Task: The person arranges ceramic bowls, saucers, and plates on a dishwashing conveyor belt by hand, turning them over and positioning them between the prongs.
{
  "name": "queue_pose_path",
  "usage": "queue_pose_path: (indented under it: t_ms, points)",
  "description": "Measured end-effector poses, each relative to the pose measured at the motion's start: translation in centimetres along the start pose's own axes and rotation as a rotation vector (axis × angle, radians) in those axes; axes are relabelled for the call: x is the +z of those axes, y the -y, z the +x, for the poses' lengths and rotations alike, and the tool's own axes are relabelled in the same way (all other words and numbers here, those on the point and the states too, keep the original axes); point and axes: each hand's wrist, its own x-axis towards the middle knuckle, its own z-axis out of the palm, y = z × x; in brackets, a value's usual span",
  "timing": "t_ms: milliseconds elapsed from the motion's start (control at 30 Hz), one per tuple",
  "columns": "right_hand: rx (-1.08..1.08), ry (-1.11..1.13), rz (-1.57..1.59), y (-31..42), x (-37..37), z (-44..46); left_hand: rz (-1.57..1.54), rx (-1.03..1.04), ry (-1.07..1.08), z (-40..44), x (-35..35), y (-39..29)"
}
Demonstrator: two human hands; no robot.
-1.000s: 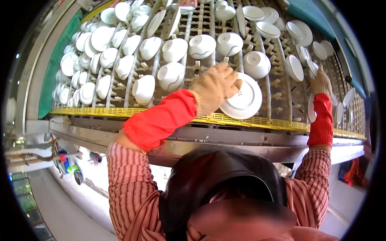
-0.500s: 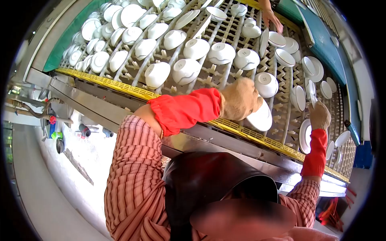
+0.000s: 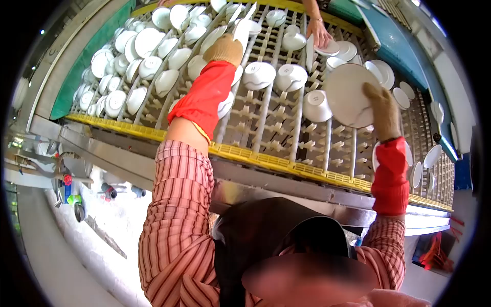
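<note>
My left hand (image 3: 225, 49), in a tan glove, reaches to the far rows of the rack, its fingers closed around the edge of a white plate (image 3: 242, 31) standing nearly on edge. Another plate (image 3: 214, 38) leans just behind that hand. On the right, my gloved right hand (image 3: 382, 108) grips the rim of a large round plate (image 3: 352, 96), raised over the rack and turned broadside. A white bowl (image 3: 317, 106) rests upside down to the left of this large plate. Two more upturned bowls (image 3: 259, 75) sit between my hands.
A pegged conveyor rack (image 3: 279, 134) carries many bowls and plates, crowded at the left. Its yellow edge strip (image 3: 291, 168) runs along my side. Another person's hand (image 3: 319, 34) touches dishes at the far side. Teal panels (image 3: 404, 56) border the right.
My left hand has moved from the near edge to the far rows, and the plate beside it there is gone. My right hand has lifted a large plate. The view has shifted slightly.
</note>
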Motion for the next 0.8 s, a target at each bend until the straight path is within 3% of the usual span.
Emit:
queue_pose_path:
  t_ms: [33, 100, 233, 300, 367, 400, 500, 533, 600, 667, 700, 733, 800]
  points:
    - [0.017, 0.045, 0.090, -0.6, 1.1, 1.0, -0.011, -0.007, 0.058, 0.7, 0.1, -0.1]
    - [-0.754, 0.048, -0.748, -0.8, 2.2, 2.8, -0.009, 0.022, 0.168, 0.9, 0.3, 0.0]
    - [-0.814, 0.118, -0.792, 1.6, 7.8, 8.2, 0.031, 0.078, 0.228, 0.4, -1.4, -0.4]
    - [-0.762, 0.132, -0.706, 3.7, 11.3, 10.0, 0.025, 0.081, 0.156, 0.3, 0.1, 0.9]
    - [0.038, 0.280, 0.614, 6.9, 15.9, 9.3, 0.091, 0.176, 0.067, -0.4, 0.8, 1.2]
    - [-0.142, 0.301, 0.436, 7.1, 16.1, 9.5, 0.119, 0.218, 0.033, -1.6, 0.2, 0.9]
    - [-0.341, 0.259, 0.349, 6.3, 15.8, 7.5, 0.091, 0.478, -0.060, -7.0, -2.8, -0.9]
    - [-0.468, 0.150, 0.077, 5.5, 14.4, 6.4, 0.024, 0.701, -0.194, -8.1, -2.3, -1.0]
    - [-0.666, 0.028, -0.315, 2.8, 11.2, 5.7, -0.064, 0.836, -0.088, -11.3, -2.3, -3.2]
    - [-0.582, 0.077, -0.639, 0.6, 6.4, 3.6, -0.157, 0.973, -0.021, -13.8, -1.1, -5.2]
    - [-0.470, 0.046, -0.651, -1.4, 4.7, 3.3, -0.164, 1.009, 0.037, -15.0, -0.9, -6.7]
    - [-0.348, 0.090, -0.778, -1.9, 2.5, 2.4, -0.125, 0.985, 0.192, -15.9, -0.7, -8.4]
    - [-0.223, 0.105, -0.868, -3.4, -1.4, -0.3, -0.279, 1.076, 0.154, -17.0, 1.1, -10.4]
